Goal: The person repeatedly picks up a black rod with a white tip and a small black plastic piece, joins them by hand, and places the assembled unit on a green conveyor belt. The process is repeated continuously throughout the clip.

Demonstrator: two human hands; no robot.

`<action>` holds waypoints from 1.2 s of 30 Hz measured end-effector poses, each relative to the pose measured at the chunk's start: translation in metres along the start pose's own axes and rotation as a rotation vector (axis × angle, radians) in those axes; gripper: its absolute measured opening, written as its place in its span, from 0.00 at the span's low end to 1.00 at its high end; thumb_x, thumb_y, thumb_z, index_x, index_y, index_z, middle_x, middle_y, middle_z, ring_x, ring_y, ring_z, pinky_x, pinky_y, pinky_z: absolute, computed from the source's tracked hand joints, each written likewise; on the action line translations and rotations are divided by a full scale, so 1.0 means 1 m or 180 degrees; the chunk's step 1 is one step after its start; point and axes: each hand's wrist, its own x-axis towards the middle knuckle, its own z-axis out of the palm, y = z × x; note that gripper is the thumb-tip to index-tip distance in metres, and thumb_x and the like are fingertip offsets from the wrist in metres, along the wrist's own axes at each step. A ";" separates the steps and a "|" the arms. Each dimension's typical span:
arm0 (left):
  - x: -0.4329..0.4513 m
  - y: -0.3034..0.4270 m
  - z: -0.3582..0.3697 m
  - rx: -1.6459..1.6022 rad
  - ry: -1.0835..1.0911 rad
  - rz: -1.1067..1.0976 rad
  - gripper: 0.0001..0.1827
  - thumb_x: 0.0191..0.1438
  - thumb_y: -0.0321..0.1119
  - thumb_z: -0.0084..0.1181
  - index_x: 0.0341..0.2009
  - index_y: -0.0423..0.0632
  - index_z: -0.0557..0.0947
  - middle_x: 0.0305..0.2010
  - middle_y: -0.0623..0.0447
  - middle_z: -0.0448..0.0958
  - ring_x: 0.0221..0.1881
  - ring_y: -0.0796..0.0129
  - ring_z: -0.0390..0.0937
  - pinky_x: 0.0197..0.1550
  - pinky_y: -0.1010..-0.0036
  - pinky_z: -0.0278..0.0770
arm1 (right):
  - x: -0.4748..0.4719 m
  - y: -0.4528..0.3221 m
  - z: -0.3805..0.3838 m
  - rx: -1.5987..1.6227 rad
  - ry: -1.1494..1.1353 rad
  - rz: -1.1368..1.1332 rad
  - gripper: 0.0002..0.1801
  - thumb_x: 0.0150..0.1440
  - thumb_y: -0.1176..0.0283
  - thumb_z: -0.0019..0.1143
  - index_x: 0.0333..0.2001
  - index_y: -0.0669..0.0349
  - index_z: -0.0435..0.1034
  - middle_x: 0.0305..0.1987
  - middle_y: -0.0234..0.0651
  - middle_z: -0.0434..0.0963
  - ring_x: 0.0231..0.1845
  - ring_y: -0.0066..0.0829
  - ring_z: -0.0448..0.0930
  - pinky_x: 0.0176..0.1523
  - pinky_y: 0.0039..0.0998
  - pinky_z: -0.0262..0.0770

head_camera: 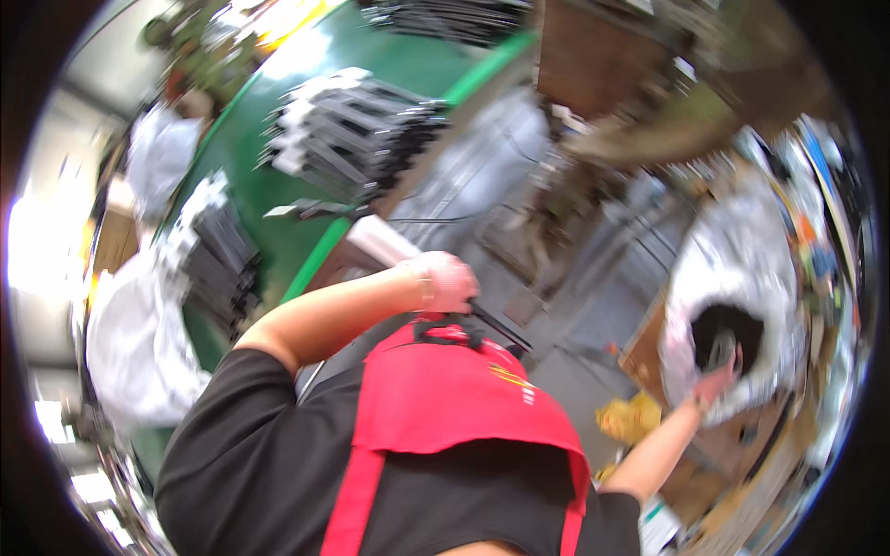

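My left hand (448, 281), in a pink knit glove, is closed in a fist in front of the red apron (466, 396). A long part with a pale end (382, 241) runs into the fist, and a thin black bar (502, 326) comes out on the other side; they look like one piece. Far to the right, my right hand (719, 379), also gloved, reaches into the dark mouth of a white plastic bag (737, 257). A blurred grey shape lies at its fingertips; whether the hand grips it is unclear.
A green-topped workbench (292, 229) carries a stack of grey-and-black metal parts (348, 132) and a smaller pile (215, 257). White cloth-like covers (139, 347) are on its far side. A brown machine (598, 62) stands ahead. A yellow bag (629, 417) lies beside cardboard (646, 344).
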 end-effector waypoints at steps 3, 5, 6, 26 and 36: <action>-0.001 -0.015 0.007 -0.0047 -0.0050 -0.0069 0.19 0.52 0.50 0.56 0.40 0.51 0.87 0.43 0.49 0.83 0.47 0.55 0.81 0.49 0.61 0.79 | -0.062 -0.012 0.041 0.1041 -0.0544 0.0500 0.22 0.65 0.68 0.52 0.60 0.66 0.65 0.54 0.41 0.77 0.51 0.33 0.77 0.56 0.35 0.74; 0.000 -0.024 0.008 0.0002 -0.0004 -0.0081 0.19 0.53 0.49 0.55 0.40 0.51 0.87 0.42 0.51 0.84 0.47 0.56 0.81 0.49 0.61 0.79 | -0.098 -0.018 0.074 0.3402 -0.2071 0.1459 0.17 0.65 0.68 0.51 0.54 0.65 0.69 0.49 0.39 0.79 0.46 0.31 0.78 0.52 0.33 0.75; 0.001 -0.028 0.007 -0.0038 -0.0098 -0.0139 0.19 0.53 0.49 0.55 0.40 0.51 0.87 0.42 0.51 0.84 0.47 0.56 0.81 0.49 0.61 0.79 | -0.117 -0.020 0.094 0.3596 -0.1823 0.1991 0.14 0.64 0.68 0.51 0.50 0.65 0.72 0.44 0.38 0.80 0.42 0.30 0.78 0.49 0.31 0.75; -0.083 -0.068 0.031 -0.2817 0.0533 0.0447 0.20 0.67 0.39 0.43 0.57 0.39 0.70 0.42 0.36 0.79 0.46 0.44 0.77 0.49 0.60 0.72 | -0.246 -0.172 0.310 0.1275 -0.1192 0.0466 0.09 0.65 0.73 0.47 0.48 0.59 0.63 0.32 0.30 0.71 0.29 0.16 0.68 0.33 0.18 0.65; -0.072 -0.062 0.016 -0.3488 0.0546 0.0508 0.21 0.66 0.49 0.43 0.33 0.45 0.75 0.24 0.49 0.74 0.27 0.57 0.75 0.31 0.64 0.71 | -0.235 -0.178 0.338 0.1050 -0.1822 0.0051 0.13 0.61 0.80 0.52 0.48 0.56 0.63 0.39 0.31 0.70 0.41 0.21 0.75 0.37 0.20 0.72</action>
